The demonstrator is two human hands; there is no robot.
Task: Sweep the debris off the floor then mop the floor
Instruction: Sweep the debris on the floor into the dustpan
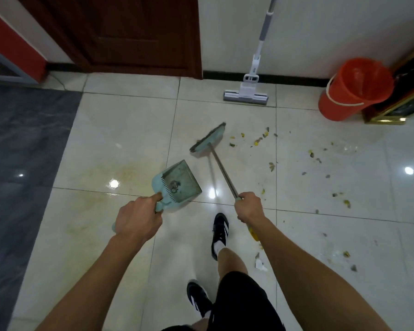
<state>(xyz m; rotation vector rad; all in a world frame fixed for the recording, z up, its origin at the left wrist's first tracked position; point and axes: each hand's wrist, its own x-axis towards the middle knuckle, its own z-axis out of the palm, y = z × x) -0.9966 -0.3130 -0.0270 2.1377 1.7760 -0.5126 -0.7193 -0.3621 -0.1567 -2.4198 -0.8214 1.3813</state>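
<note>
My left hand (138, 217) grips the handle of a light teal dustpan (177, 182), which hangs just above the glossy tiles and holds a small dark clump by its comb teeth. My right hand (249, 206) is closed on the metal handle of a teal broom (209, 140); its head rests on the floor ahead of the pan. Yellow and grey debris (261, 139) is scattered over the tiles to the right of the broom head, reaching down past my right arm. A white flat mop (246, 91) leans against the far wall.
An orange bucket (351, 89) stands at the far right beside a gold-framed dark object (399, 108). A brown door (129, 34) is at the back. Dark grey flooring (22, 151) runs along the left. A white paper scrap (260, 263) lies near my black-shoed right foot (220, 230).
</note>
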